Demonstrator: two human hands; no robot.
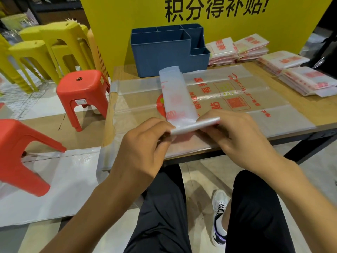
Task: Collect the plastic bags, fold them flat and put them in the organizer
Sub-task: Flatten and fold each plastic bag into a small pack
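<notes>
Pinching the near end of a folded plastic bag strip (177,97), the left hand (145,143) and right hand (237,136) meet just above the table's (321,114) front edge, fingers and thumbs of each curled and clamped on the rolled fold. The strip runs away from the hands toward the blue organizer (164,55), lying over a flat bag (237,99) with red print spread on the tabletop. Stacks of folded bags (255,50) sit to the right of the organizer, against a yellow sign (291,24). Red stools (83,92) and yellow stools (45,48) stand on the floor at left.
</notes>
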